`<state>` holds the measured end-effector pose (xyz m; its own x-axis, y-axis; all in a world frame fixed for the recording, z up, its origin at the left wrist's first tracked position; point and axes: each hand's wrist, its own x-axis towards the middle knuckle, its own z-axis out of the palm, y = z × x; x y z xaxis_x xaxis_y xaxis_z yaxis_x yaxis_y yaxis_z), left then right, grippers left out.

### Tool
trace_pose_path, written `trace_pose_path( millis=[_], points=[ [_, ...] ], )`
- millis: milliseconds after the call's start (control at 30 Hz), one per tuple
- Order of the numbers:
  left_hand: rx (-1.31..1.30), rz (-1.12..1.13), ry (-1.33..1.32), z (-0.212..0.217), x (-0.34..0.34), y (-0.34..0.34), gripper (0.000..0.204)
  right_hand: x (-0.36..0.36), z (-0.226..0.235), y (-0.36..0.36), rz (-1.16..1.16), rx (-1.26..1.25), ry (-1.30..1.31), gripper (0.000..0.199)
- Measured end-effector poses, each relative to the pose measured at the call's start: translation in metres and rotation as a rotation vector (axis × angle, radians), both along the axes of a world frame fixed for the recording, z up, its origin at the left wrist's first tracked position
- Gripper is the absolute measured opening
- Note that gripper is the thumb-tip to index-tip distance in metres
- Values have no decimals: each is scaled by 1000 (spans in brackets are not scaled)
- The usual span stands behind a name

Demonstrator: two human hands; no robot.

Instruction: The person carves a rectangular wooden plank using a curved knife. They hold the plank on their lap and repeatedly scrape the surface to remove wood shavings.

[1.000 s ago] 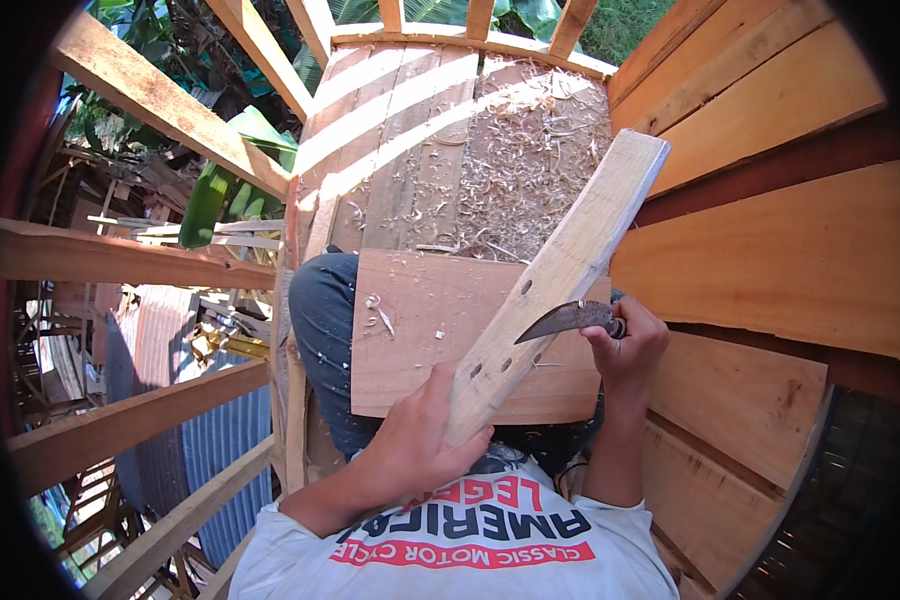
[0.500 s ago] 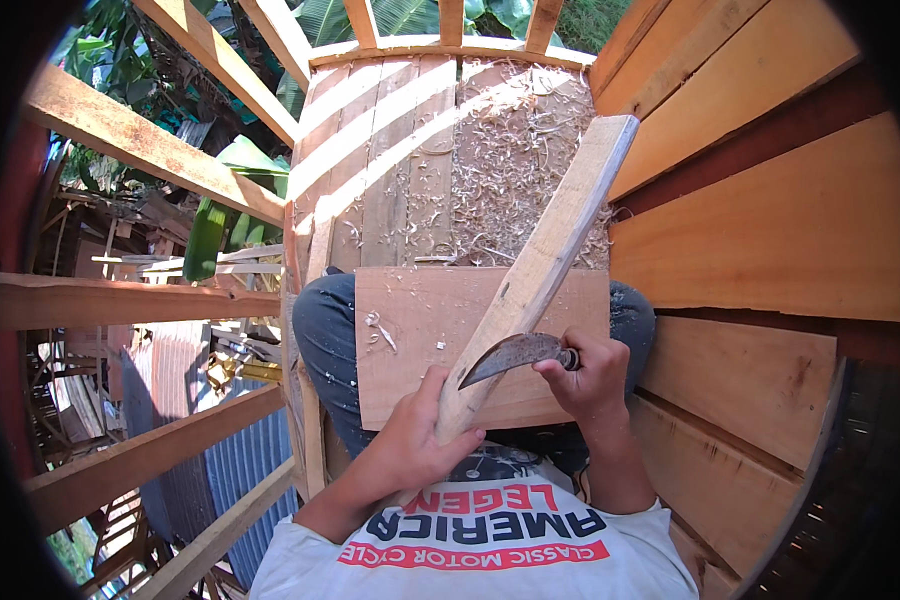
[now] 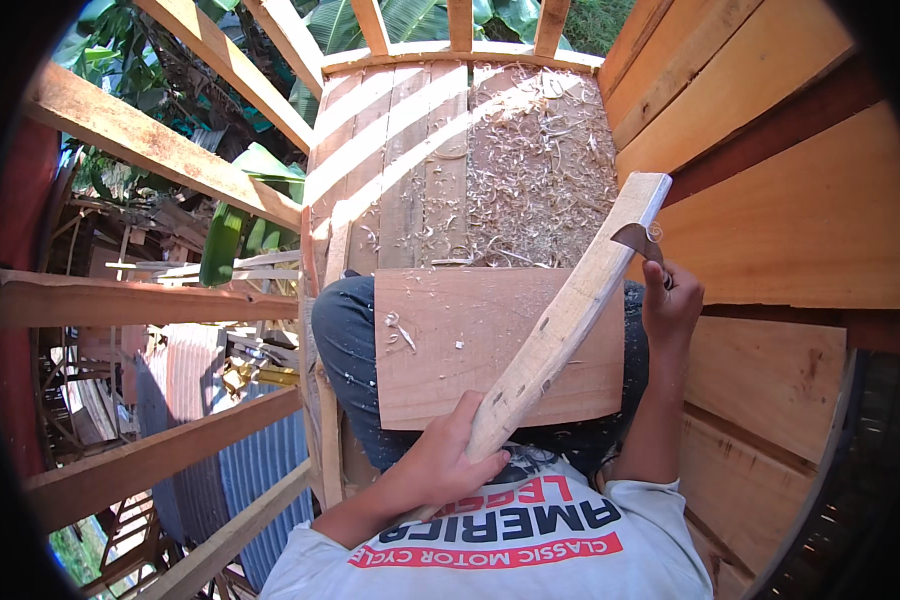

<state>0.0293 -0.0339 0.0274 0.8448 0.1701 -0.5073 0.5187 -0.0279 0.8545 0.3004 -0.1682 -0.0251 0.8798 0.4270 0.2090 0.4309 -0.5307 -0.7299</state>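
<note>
A long wooden bar (image 3: 560, 335) slants from my waist up to the far right, above a flat board (image 3: 440, 345) lying across my lap. My left hand (image 3: 448, 455) is wrapped round its near end. In my right hand (image 3: 673, 300) is a curved knife (image 3: 635, 239), its dark blade against the bar near the far end. A thin curl of wood hangs at the blade. The knife's handle is mostly hidden in my fingers. A few wood chips (image 3: 402, 335) lie on the left of the lap board.
Wood shavings (image 3: 540, 180) cover much of the plank floor (image 3: 365, 150) ahead. Wooden rails (image 3: 150, 297) stand on my left, with corrugated sheets (image 3: 260, 480) and scrap wood below them. A wall of wooden boards (image 3: 780, 220) rises close on my right.
My right hand has carried the knife away from me along the bar, from near my left hand to its far end. The bar's far end has come lower and nearer.
</note>
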Motion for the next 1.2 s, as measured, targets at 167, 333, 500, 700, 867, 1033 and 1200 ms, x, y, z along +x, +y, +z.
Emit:
trace_pose_path(
  millis=[167, 333, 500, 700, 867, 1033, 1200],
  points=[
    [39, -26, -16, -7, 2, 2, 55, -4, -4, -6, -98, -38, 2, 76],
    [84, -67, 17, -2, 4, 3, 56, -8, -9, -16, -156, 18, -27, 75],
    [170, -83, 96, 13, -3, 12, 57, -9, -3, -19, -148, -65, -188, 75],
    [225, -269, 36, 10, -31, 16, 58, 37, -22, -35, -331, 248, 102, 69],
    [201, -110, 50, -2, -41, 31, 59, -9, -13, -5, -16, 162, 236, 62],
    [142, -81, -37, -7, -35, 42, 59, -27, -36, -2, -21, 321, 462, 57],
    [380, 39, -177, -10, -21, 54, 63, -45, -20, 0, 62, 299, 428, 54]
  ],
)
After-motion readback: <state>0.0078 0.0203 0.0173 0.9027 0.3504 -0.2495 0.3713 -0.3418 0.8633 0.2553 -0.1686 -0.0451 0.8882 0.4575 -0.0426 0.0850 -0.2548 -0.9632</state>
